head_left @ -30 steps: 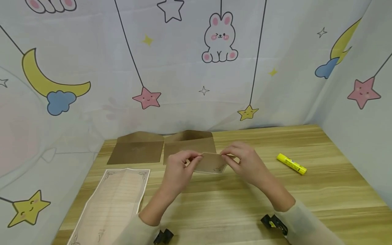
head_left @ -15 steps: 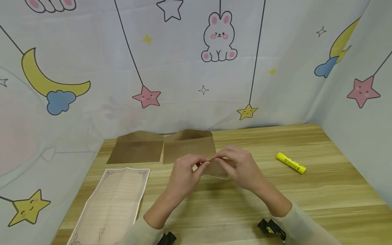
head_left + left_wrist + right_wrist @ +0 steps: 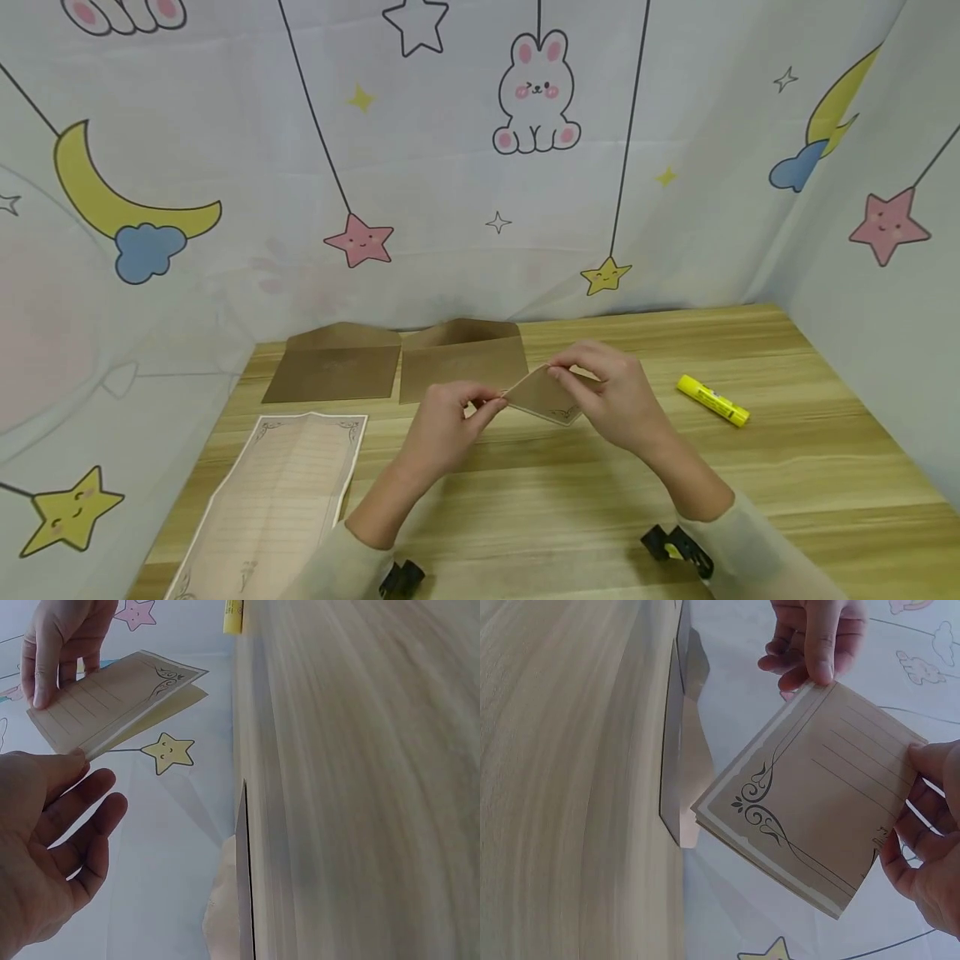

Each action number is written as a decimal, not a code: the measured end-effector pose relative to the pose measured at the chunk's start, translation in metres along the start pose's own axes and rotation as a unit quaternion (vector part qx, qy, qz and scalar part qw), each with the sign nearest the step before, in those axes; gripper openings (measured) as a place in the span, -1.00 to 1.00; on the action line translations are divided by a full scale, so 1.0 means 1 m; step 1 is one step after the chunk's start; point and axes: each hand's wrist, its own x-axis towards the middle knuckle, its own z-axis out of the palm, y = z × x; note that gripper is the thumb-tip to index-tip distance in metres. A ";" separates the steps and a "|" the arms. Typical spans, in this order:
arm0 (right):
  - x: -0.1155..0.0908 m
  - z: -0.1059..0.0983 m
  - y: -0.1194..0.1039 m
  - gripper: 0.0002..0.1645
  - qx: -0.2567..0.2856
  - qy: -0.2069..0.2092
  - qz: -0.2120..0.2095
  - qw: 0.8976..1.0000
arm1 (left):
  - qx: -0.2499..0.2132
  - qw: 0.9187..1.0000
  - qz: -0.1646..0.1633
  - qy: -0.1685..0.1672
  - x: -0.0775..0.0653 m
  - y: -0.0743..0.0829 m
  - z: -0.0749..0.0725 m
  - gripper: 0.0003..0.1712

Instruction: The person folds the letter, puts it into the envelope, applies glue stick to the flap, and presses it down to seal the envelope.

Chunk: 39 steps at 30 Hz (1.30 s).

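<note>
Both hands hold a folded sheet of lined letter paper (image 3: 546, 395) up above the table, tilted, with dark scrollwork printed at its corner. My left hand (image 3: 450, 421) pinches its left corner between thumb and fingertips. At the upper edge, the thumb and fingers of my right hand (image 3: 611, 392) pinch the paper. In the left wrist view the folded paper (image 3: 112, 701) shows a gap between its layers. Ruled lines and the corner ornament face the right wrist camera on the letter paper (image 3: 810, 787).
Two brown envelopes (image 3: 330, 372) with raised flaps lie at the back left. An unfolded lined letter sheet (image 3: 277, 492) lies at the front left. A yellow glue stick (image 3: 712, 401) rests on the wooden table (image 3: 540, 525) to the right. A patterned curtain (image 3: 450, 167) hangs behind.
The hands came close together at the paper's top edge, then moved apart. The right hand has gone up and right, and the paper now tilts, with its left corner in the left hand.
</note>
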 end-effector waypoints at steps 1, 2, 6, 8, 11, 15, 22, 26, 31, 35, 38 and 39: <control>0.000 0.000 0.000 -0.86 0.001 -0.002 -0.002 1.000 | 0.000 1.000 0.001 0.000 0.000 0.000 0.000 -0.96; 0.000 0.001 0.000 -0.85 0.003 -0.004 -0.004 1.000 | 0.000 1.000 0.002 0.001 0.000 0.000 0.000 -0.97; -0.001 0.006 0.000 -0.83 0.005 -0.016 -0.026 1.000 | -0.003 1.000 0.013 0.002 0.000 0.004 0.000 -0.97; -0.001 0.010 0.000 -0.83 0.001 -0.024 -0.040 0.999 | -0.005 1.000 0.021 0.006 0.000 0.006 0.000 -0.96; -0.002 0.017 -0.001 -0.84 -0.014 -0.035 -0.067 0.997 | -0.003 0.999 0.037 0.013 -0.001 0.010 0.000 -0.96; -0.004 0.025 -0.002 -0.86 -0.033 -0.045 -0.094 0.994 | 0.005 0.998 0.055 0.026 -0.001 0.015 0.001 -0.96; -0.005 0.029 -0.002 -0.86 -0.053 -0.041 -0.090 0.994 | 0.006 0.997 0.059 0.041 -0.002 0.018 -0.001 -0.96; -0.004 0.023 0.000 -0.70 -0.077 -0.026 -0.043 0.996 | -0.046 0.997 -0.001 0.059 -0.001 0.014 -0.006 -0.96; -0.002 0.013 0.008 -0.37 -0.094 0.018 0.076 0.993 | -0.162 0.972 -0.135 0.103 0.002 0.008 -0.017 -0.94; -0.002 0.011 0.015 -0.23 -0.016 0.032 0.181 0.983 | -0.266 0.930 -0.219 0.130 0.005 0.004 -0.022 -0.90; -0.002 0.014 0.018 -0.20 0.076 0.012 0.259 0.963 | -0.332 0.896 -0.264 0.130 0.007 0.002 -0.022 -0.86; -0.002 0.016 0.018 -0.21 0.108 0.002 0.283 0.953 | -0.350 0.887 -0.275 0.126 0.007 0.001 -0.021 -0.85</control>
